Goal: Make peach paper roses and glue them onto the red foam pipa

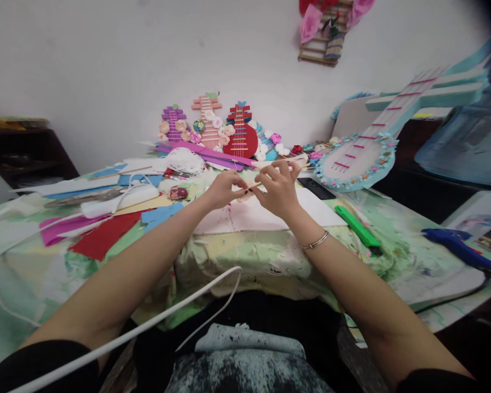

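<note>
Over a white sheet on the table, my left hand and my right hand meet with their fingertips nearly touching. Between them is a small, thin, pale piece, pinched by the fingers of both hands. Its exact shape is too small to make out. Just below the fingertips a pale pinkish bit shows, partly hidden by the hands. Thin reddish marks or threads lie on the sheet under my left hand.
Left lie red fabric, blue pieces and a white cord. Right are a green cutter, a black phone, a blue tool and a large blue instrument model. Small instrument models stand behind.
</note>
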`<state>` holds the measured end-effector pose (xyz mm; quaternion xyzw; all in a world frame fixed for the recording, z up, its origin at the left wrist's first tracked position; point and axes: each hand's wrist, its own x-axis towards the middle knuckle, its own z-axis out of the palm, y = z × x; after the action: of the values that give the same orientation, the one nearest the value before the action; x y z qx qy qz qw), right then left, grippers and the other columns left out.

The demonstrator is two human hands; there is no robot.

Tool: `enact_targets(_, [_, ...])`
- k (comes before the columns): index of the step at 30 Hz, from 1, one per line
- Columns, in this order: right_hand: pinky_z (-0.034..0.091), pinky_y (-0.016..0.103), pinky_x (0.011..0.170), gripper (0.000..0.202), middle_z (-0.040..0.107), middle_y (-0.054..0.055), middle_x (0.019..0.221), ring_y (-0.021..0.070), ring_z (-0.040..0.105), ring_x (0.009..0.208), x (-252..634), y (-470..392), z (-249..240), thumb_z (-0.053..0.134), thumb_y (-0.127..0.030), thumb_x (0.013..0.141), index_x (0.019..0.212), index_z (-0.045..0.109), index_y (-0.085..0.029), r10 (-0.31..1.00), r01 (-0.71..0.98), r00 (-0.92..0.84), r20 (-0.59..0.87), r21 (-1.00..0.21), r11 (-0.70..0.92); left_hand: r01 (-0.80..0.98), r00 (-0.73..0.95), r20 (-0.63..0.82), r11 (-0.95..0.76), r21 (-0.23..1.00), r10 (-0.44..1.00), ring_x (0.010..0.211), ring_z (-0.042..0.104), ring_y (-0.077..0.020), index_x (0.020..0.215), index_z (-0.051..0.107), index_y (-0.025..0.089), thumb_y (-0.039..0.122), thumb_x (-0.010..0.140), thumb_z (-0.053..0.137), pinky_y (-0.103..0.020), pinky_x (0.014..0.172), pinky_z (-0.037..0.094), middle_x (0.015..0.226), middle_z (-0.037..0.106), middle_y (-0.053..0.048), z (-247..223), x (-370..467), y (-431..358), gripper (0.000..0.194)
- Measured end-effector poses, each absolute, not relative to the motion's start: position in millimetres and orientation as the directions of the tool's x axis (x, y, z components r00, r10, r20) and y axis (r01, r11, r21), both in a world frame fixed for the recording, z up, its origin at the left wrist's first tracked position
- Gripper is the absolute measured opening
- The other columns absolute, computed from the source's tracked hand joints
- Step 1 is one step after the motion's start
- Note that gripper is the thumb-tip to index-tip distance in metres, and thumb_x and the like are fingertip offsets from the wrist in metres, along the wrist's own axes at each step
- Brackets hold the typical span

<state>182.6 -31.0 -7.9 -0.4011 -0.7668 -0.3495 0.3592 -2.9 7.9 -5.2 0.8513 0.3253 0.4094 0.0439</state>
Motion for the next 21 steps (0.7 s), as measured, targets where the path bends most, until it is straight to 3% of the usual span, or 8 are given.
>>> enact_targets(5, [0.019, 0.055, 0.096, 0.035, 0.046, 0.014, 0.128, 0.0369, 0.034, 0.122, 184.0, -39.9, 0.2, 0.052, -0.039, 0.085, 0.116, 0.056, -0.024, 0.324, 0.910, -0.249, 0.913, 0.106, 0.402, 0.457, 0.388, 0.584, -0.699, 0.550, 0.713, 0.068, 0.056, -0.0152, 0.072, 0.073, 0.016, 0.033, 0.066, 0.068, -0.026, 0.062, 0.041, 0.073, 0.066, -0.004, -3.2, -6.3, 9.0, 0.019])
enact_targets(9, [0.028, 0.054, 0.093, 0.038, 0.042, 0.017, 0.127, 0.0352, 0.037, 0.121, 190.5, -36.5, 2.4, 0.046, -0.040, 0.088, 0.121, 0.050, -0.021, 0.261, 0.937, -0.071, 0.963, -0.026, 0.348, 0.353, 0.276, 0.488, -0.559, 0.750, 0.828, 0.063, 0.056, -0.0155, 0.069, 0.072, 0.014, 0.029, 0.059, 0.073, -0.027, 0.057, 0.039, 0.067, 0.068, -0.005, -1.4, -7.3, 7.0, 0.018])
enact_targets(12, [0.034, 0.050, 0.091, 0.033, 0.046, 0.018, 0.122, 0.0312, 0.041, 0.117, 196.3, -25.8, 0.8, 0.043, -0.038, 0.089, 0.115, 0.051, -0.019, 0.280, 0.895, 0.051, 0.959, -0.168, 0.413, 0.239, 0.240, 0.388, -0.442, 0.865, 0.890, 0.055, 0.053, -0.0132, 0.068, 0.073, 0.014, 0.027, 0.055, 0.076, -0.027, 0.055, 0.038, 0.060, 0.066, -0.004, -1.1, -8.2, 7.1, 0.019])
enact_targets(14, [0.038, 0.046, 0.089, 0.027, 0.053, 0.015, 0.114, 0.0265, 0.048, 0.107, 198.7, -16.2, -1.8, 0.044, -0.035, 0.088, 0.108, 0.052, -0.019, 0.371, 0.790, 0.109, 0.922, -0.307, 0.532, 0.124, 0.271, 0.339, -0.382, 0.916, 0.901, 0.055, 0.053, -0.0126, 0.070, 0.073, 0.014, 0.027, 0.055, 0.077, -0.028, 0.057, 0.039, 0.059, 0.065, -0.003, -1.3, -9.4, 8.2, 0.021])
enact_targets(17, [0.043, 0.041, 0.083, 0.021, 0.060, 0.010, 0.102, 0.0210, 0.056, 0.091, 197.5, -4.2, -6.4, 0.048, -0.032, 0.082, 0.097, 0.054, -0.019, 0.643, 0.497, 0.094, 0.760, -0.596, 0.631, -0.109, 0.393, 0.290, -0.269, 0.957, 0.873, 0.063, 0.059, -0.0142, 0.075, 0.074, 0.014, 0.027, 0.056, 0.078, -0.030, 0.063, 0.042, 0.067, 0.068, -0.005, -1.6, -11.8, 9.8, 0.023])
enact_targets(19, [0.045, 0.040, 0.079, 0.023, 0.062, 0.008, 0.100, 0.0201, 0.058, 0.088, 193.5, -1.4, -8.2, 0.049, -0.033, 0.079, 0.097, 0.054, -0.020, 0.820, 0.268, -0.005, 0.573, -0.789, 0.553, -0.218, 0.475, 0.267, -0.182, 0.959, 0.839, 0.068, 0.061, -0.0154, 0.076, 0.074, 0.014, 0.024, 0.056, 0.079, -0.031, 0.068, 0.044, 0.073, 0.069, -0.006, -1.9, -12.9, 10.0, 0.023])
enact_targets(21, [0.047, 0.038, 0.076, 0.028, 0.063, 0.005, 0.100, 0.0191, 0.060, 0.087, 188.5, -3.4, -8.3, 0.050, -0.033, 0.078, 0.103, 0.053, -0.022, 0.892, 0.059, -0.158, 0.423, -0.898, 0.436, -0.265, 0.527, 0.244, -0.115, 0.957, 0.814, 0.068, 0.061, -0.0152, 0.075, 0.074, 0.013, 0.020, 0.055, 0.079, -0.031, 0.069, 0.044, 0.073, 0.069, -0.006, -2.5, -13.5, 10.0, 0.022])
